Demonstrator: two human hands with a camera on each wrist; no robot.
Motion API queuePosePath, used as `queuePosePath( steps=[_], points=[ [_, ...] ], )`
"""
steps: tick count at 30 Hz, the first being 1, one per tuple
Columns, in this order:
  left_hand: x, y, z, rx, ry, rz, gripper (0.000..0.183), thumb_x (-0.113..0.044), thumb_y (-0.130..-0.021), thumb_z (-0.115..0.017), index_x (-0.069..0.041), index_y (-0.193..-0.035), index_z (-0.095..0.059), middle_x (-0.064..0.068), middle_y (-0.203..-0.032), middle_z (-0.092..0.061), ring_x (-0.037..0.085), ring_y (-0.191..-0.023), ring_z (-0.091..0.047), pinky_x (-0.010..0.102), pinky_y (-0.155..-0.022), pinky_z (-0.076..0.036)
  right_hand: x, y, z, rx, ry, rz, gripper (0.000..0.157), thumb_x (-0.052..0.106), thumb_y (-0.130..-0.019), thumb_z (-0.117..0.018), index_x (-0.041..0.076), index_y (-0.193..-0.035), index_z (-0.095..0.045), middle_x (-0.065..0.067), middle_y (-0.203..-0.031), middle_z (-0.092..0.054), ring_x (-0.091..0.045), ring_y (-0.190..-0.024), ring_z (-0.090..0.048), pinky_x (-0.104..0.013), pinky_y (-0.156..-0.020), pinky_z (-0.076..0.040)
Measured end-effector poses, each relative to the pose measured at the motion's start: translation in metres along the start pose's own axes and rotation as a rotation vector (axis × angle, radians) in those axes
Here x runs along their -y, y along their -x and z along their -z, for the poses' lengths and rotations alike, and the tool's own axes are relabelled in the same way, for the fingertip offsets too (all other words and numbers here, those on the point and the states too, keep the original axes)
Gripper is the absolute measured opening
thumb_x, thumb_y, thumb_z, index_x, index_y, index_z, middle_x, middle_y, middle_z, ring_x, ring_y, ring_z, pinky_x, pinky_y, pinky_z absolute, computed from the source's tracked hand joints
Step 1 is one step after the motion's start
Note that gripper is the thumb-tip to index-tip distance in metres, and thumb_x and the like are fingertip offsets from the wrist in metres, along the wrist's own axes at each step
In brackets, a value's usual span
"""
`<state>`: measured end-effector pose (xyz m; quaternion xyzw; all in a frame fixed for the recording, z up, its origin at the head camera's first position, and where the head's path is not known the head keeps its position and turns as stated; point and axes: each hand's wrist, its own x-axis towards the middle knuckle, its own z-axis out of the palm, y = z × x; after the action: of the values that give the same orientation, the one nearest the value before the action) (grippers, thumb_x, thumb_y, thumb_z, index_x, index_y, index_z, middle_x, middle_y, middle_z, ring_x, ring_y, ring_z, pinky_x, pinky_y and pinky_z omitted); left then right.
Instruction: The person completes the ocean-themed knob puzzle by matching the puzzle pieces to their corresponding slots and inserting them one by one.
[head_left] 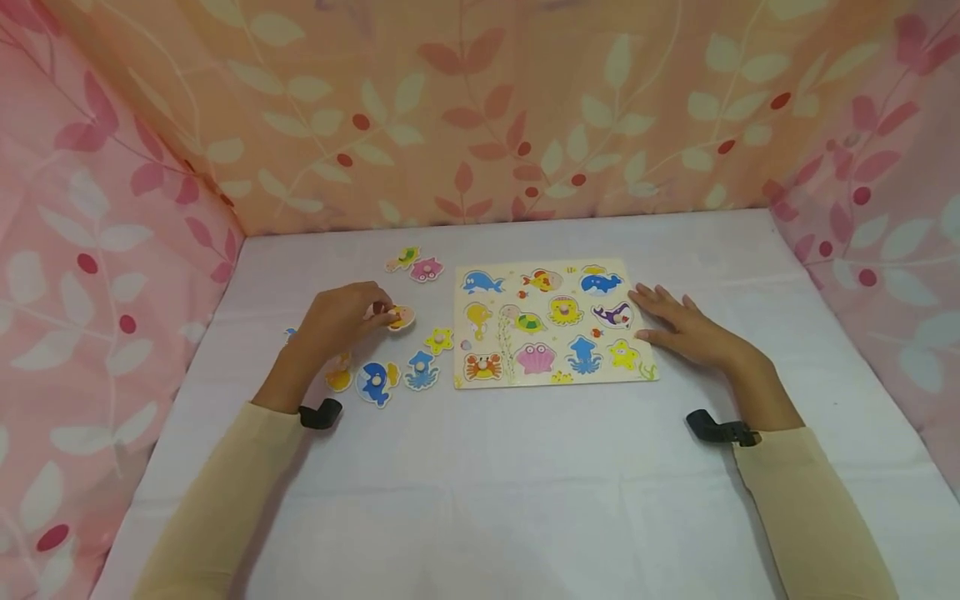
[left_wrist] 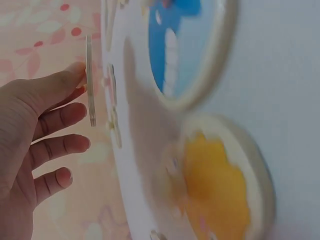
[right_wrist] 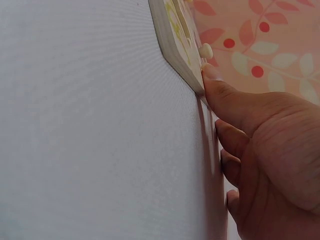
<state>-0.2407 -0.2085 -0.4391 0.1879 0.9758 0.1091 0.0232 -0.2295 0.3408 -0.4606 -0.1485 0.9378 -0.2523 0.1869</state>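
Observation:
My left hand pinches a wooden puzzle piece with an orange and yellow picture, between thumb and fingertip. In the left wrist view that piece stands edge-on, raised off the cloth, the other fingers spread behind it. To its right lies the wooden puzzle board with printed sea animals. An octopus piece, a crab piece and a purple whale piece with knobs sit on it. At the board's right edge rests my right hand, fingers extended, its thumb touching the edge.
Around the left hand lie loose pieces: a blue whale piece, a squid piece, a star piece, a pink shell piece and a turtle piece. Floral curtains border the white-clothed table.

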Motion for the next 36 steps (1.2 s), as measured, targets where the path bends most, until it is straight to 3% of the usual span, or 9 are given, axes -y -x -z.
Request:
queuePosePath(
  steps=[6,12,22,29,36],
  points=[
    [-0.025,-0.014,0.003,-0.034,0.012,-0.021,0.03,-0.041,-0.091,-0.076,-0.017,-0.11,-0.075,-0.004,-0.087,-0.063,0.017,-0.078,-0.054,0.032,-0.068,-0.045,-0.002,0.0,0.003,-0.007,0.009,0.006,0.079,0.049,-0.099,-0.061,0.026,-0.163,-0.021,-0.005,-0.17,-0.007,-0.033,-0.155,0.008,-0.056,-0.119,0.014],
    [-0.047,-0.028,0.001,-0.131,0.035,-0.082,0.025,-0.042,-0.09,-0.077,-0.021,-0.102,-0.074,-0.007,-0.085,-0.061,0.015,-0.078,-0.053,0.03,-0.067,-0.043,-0.005,0.001,0.002,-0.002,-0.014,0.005,0.079,0.048,-0.099,-0.061,0.026,-0.163,-0.021,-0.006,-0.17,-0.006,-0.034,-0.155,0.009,-0.056,-0.118,0.015],
    [-0.079,-0.039,0.004,-0.219,0.012,-0.102,0.025,-0.041,-0.091,-0.076,-0.019,-0.101,-0.075,-0.006,-0.085,-0.061,0.015,-0.082,-0.059,0.029,-0.064,-0.043,0.0,-0.005,0.004,0.005,0.004,0.019,0.08,0.052,-0.098,-0.061,0.028,-0.163,-0.021,-0.003,-0.171,-0.006,-0.03,-0.156,0.007,-0.054,-0.119,0.014],
    [-0.098,-0.058,0.005,-0.218,0.042,-0.133,0.027,-0.041,-0.092,-0.074,-0.016,-0.102,-0.074,-0.006,-0.087,-0.061,0.013,-0.075,-0.053,0.028,-0.063,-0.044,-0.001,-0.005,0.002,0.008,0.008,0.023,0.081,0.049,-0.098,-0.062,0.022,-0.163,-0.021,-0.008,-0.17,-0.007,-0.035,-0.155,0.008,-0.057,-0.118,0.015],
    [-0.118,-0.076,0.003,-0.194,0.029,-0.143,0.026,-0.038,-0.092,-0.075,-0.015,-0.103,-0.074,-0.006,-0.085,-0.059,0.013,-0.075,-0.053,0.027,-0.065,-0.044,-0.003,0.001,-0.001,0.003,-0.023,0.017,0.082,0.05,-0.097,-0.062,0.025,-0.163,-0.021,-0.008,-0.17,-0.006,-0.034,-0.155,0.008,-0.056,-0.118,0.015]
  ],
)
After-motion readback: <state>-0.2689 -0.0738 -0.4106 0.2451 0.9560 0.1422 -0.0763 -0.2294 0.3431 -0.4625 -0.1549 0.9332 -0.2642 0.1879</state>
